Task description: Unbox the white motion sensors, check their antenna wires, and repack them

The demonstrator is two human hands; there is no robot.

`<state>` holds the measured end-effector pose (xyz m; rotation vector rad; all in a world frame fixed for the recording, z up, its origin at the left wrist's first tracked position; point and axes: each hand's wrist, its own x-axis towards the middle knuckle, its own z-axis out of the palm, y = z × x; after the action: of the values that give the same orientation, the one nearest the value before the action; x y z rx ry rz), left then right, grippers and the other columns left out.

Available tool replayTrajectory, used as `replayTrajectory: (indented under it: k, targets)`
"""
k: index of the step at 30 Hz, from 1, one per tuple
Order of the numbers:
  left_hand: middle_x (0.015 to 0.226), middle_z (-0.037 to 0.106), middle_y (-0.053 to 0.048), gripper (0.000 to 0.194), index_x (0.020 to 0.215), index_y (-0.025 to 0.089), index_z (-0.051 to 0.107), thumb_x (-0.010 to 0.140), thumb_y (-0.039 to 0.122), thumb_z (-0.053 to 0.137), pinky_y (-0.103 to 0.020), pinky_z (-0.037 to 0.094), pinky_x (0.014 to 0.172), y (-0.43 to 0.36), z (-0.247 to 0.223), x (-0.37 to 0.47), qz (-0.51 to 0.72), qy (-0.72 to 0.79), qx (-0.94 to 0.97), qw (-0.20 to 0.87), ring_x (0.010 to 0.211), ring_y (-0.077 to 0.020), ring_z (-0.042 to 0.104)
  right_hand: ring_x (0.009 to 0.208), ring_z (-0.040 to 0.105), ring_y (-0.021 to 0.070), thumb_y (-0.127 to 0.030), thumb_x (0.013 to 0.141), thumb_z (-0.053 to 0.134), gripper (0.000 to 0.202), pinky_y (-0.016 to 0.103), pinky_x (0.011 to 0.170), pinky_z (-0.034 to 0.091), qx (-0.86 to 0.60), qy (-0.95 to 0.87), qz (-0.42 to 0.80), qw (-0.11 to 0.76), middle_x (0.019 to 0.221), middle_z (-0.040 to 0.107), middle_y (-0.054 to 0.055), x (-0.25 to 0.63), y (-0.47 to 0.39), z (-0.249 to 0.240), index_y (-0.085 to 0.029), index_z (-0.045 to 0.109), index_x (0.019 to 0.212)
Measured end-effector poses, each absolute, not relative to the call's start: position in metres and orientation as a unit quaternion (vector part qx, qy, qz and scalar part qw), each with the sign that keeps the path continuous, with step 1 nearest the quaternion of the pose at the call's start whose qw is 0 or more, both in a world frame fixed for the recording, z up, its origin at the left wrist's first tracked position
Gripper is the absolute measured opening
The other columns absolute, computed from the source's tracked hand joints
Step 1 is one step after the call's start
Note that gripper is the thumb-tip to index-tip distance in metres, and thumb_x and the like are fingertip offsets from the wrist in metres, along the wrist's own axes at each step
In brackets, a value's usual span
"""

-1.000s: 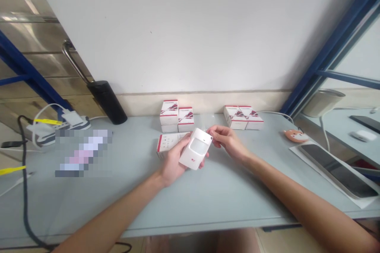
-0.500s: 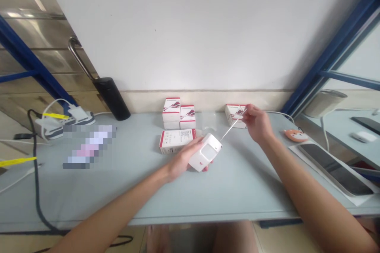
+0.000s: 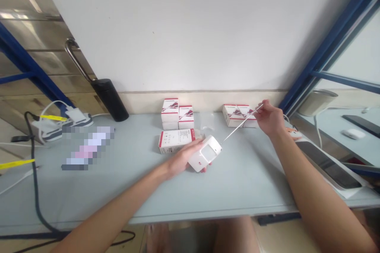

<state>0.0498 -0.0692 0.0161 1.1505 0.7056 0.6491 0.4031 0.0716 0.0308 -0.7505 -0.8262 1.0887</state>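
Note:
My left hand [image 3: 183, 157] is wrapped around a white motion detector [image 3: 204, 158] with a pale window, held tilted above the grey table. A thin metal antenna [image 3: 240, 126] sticks out from the detector's upper right corner. At the antenna's far end, the fingertips of my right hand [image 3: 270, 119] are pinched around it. Just behind my left hand lies a white and red carton [image 3: 175, 140] with its flap end towards the detector. Beyond the antenna, small red and white boxes [image 3: 233, 116] sit side by side, partly covered by my right hand.
More small boxes [image 3: 170, 107] stand by the wall, next to a clear plastic piece [image 3: 208, 121]. A black cylinder [image 3: 109, 99], a power strip [image 3: 71, 124] and a blurred-out object [image 3: 89, 148] are on the left. A phone-like device [image 3: 328, 164] lies right, under my forearm.
My right hand has moved right, away from the detector, and the antenna between them shows longer. The left hand and detector stay nearly in place. The view has shifted slightly.

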Motion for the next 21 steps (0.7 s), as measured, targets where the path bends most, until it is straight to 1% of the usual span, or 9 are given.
replayTrajectory:
  k: [2,5,8,11,15,18,21]
  targets:
    - [0.098,0.074,-0.012,0.051,0.126,0.020,0.062,0.099,0.063,0.057,-0.033,0.050,0.070,-0.0695,0.0177,0.0500,0.294,0.329,0.517,0.733,0.074,-0.0213,0.070,0.055,0.039,0.0088,-0.031,0.061,0.093,0.040,0.020,0.045,0.036,-0.333,-0.368,0.517,0.698,0.066,0.044,-0.007,0.4040,0.0726,0.0277,-0.024,0.059,0.082]
    - [0.097,0.074,-0.013,0.053,0.127,0.019,0.060,0.099,0.064,0.056,-0.033,0.049,0.068,-0.0698,0.0191,0.0497,0.293,0.335,0.504,0.740,0.072,-0.0217,0.070,0.054,0.039,0.0090,-0.038,0.063,0.095,0.043,0.021,0.044,0.036,-0.347,-0.379,0.524,0.679,0.066,0.043,-0.008,0.4027,0.0733,0.0242,-0.025,0.061,0.086]
    - [0.099,0.075,-0.013,0.052,0.130,0.020,0.059,0.100,0.062,0.056,-0.033,0.050,0.068,-0.0691,0.0179,0.0487,0.294,0.328,0.495,0.749,0.073,-0.0218,0.071,0.054,0.038,0.0085,-0.044,0.065,0.095,0.045,0.021,0.044,0.036,-0.350,-0.397,0.513,0.675,0.067,0.042,-0.008,0.4021,0.0726,0.0240,-0.025,0.059,0.085]
    - [0.101,0.076,-0.014,0.049,0.130,0.020,0.059,0.101,0.059,0.057,-0.033,0.050,0.069,-0.0678,0.0151,0.0475,0.294,0.319,0.492,0.754,0.075,-0.0220,0.071,0.053,0.040,0.0077,-0.046,0.071,0.093,0.045,0.021,0.045,0.038,-0.344,-0.402,0.520,0.670,0.069,0.042,-0.008,0.4032,0.0709,0.0255,-0.024,0.055,0.082]
    - [0.101,0.076,-0.015,0.049,0.130,0.019,0.059,0.102,0.059,0.056,-0.032,0.049,0.067,-0.0672,0.0136,0.0462,0.290,0.312,0.496,0.756,0.074,-0.0226,0.072,0.052,0.040,0.0097,-0.049,0.080,0.088,0.044,0.024,0.046,0.039,-0.341,-0.403,0.532,0.662,0.066,0.040,-0.007,0.4040,0.0704,0.0259,-0.025,0.051,0.079]
    - [0.100,0.076,-0.014,0.050,0.130,0.018,0.059,0.102,0.058,0.054,-0.032,0.048,0.067,-0.0685,0.0156,0.0464,0.290,0.318,0.503,0.750,0.073,-0.0216,0.072,0.054,0.044,0.0118,-0.047,0.080,0.086,0.040,0.027,0.047,0.041,-0.357,-0.398,0.519,0.667,0.068,0.047,-0.005,0.4037,0.0723,0.0239,-0.025,0.054,0.080]
    - [0.098,0.076,-0.015,0.051,0.129,0.017,0.059,0.101,0.060,0.054,-0.031,0.048,0.065,-0.0703,0.0185,0.0478,0.288,0.329,0.510,0.741,0.071,-0.0209,0.071,0.058,0.050,0.0127,-0.045,0.076,0.088,0.038,0.026,0.047,0.041,-0.377,-0.384,0.504,0.675,0.073,0.055,-0.003,0.4033,0.0746,0.0212,-0.024,0.057,0.082]
